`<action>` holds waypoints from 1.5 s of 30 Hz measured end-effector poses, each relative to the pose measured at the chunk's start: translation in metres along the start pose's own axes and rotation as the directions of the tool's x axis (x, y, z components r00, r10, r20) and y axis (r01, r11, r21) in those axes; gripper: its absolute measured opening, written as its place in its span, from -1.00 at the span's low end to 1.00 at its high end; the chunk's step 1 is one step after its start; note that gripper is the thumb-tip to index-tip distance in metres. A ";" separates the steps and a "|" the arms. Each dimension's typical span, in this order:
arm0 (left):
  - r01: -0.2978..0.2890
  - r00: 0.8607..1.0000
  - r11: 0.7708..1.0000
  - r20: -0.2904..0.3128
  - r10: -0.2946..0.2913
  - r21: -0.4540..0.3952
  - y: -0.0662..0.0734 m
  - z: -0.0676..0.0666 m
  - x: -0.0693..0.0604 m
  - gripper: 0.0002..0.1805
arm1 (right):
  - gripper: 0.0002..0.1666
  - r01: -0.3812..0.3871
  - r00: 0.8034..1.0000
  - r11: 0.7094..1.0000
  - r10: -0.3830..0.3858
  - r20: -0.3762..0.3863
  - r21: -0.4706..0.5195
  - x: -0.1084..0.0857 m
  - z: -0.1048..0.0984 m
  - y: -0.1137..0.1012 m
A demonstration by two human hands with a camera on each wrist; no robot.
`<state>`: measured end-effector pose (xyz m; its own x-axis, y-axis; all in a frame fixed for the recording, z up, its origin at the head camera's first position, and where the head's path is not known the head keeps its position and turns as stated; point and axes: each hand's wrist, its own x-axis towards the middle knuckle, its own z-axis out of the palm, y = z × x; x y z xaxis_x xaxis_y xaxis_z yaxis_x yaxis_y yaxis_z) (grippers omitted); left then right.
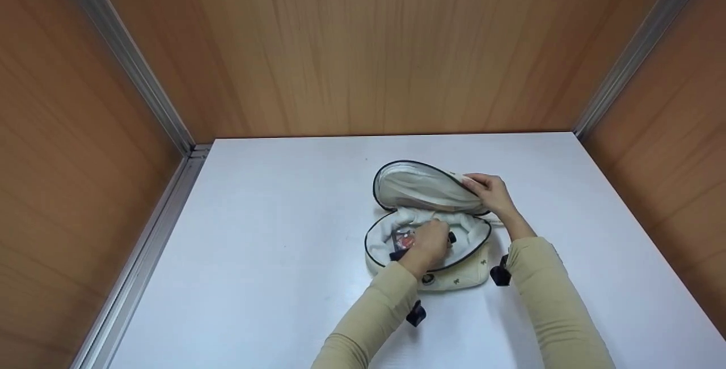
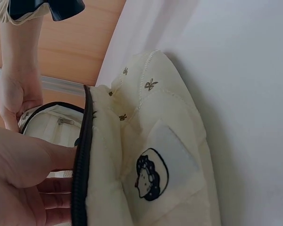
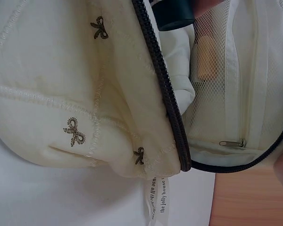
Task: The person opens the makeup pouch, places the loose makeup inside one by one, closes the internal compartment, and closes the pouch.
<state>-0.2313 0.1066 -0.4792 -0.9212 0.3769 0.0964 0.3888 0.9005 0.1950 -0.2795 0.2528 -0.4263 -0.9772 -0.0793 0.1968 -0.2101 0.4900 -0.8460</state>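
Observation:
A cream quilted cosmetic bag [image 1: 473,264] with black zipper edging and small embroidered bows lies unzipped on the white table. My right hand [image 1: 490,192] pinches the raised lid [image 1: 422,187] at its right edge. Inside the bag is my left hand [image 1: 432,240]; in the left wrist view its fingers go down behind the zipped rim [image 2: 80,165], their tips hidden. A dark cylindrical cap [image 3: 174,16] shows by a fingertip inside; whether the left hand grips it cannot be made out. A small clear packet with red in it [image 1: 405,240] lies left of that hand.
The lid's inside has a mesh pocket [image 3: 212,103] with a zipper pull [image 3: 232,143] and a tan item [image 3: 207,57] behind it. A printed ribbon tag [image 3: 158,197] hangs from the bag's side. Wooden panels [image 1: 363,51] bound the white table [image 1: 272,233] at the back and sides.

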 end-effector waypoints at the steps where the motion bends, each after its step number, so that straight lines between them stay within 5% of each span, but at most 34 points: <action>1: -0.003 1.000 1.000 0.007 0.003 0.002 0.001 0.000 0.001 -0.88 | -0.68 0.000 1.000 1.000 0.000 -0.002 -0.001 -0.002 0.000 -0.005; 8: -0.004 1.000 1.000 0.005 0.004 -0.002 0.002 0.003 0.007 -0.89 | -0.70 0.013 1.000 1.000 -0.013 -0.010 0.000 0.000 0.000 -0.002; 18: -0.018 0.999 0.998 0.050 0.020 -0.058 0.001 0.007 0.015 -0.84 | -0.63 0.008 1.000 1.000 -0.008 -0.017 -0.018 0.015 0.000 0.034; 32: -0.101 0.994 0.990 0.026 0.104 -0.099 -0.007 0.013 0.015 -0.78 | -0.60 0.004 1.000 1.000 -0.004 0.005 -0.019 0.015 -0.001 0.030; 45: -0.078 0.996 0.989 0.029 0.082 -0.124 -0.013 0.000 0.016 -0.80 | -0.63 -0.001 0.999 1.000 0.000 0.033 0.022 0.011 -0.001 0.018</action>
<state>-0.2512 0.1015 -0.4801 -0.8861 0.4558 0.0842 0.4582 0.8344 0.3063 -0.2940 0.2621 -0.4389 -0.9777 -0.1082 0.1801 -0.2099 0.4705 -0.8571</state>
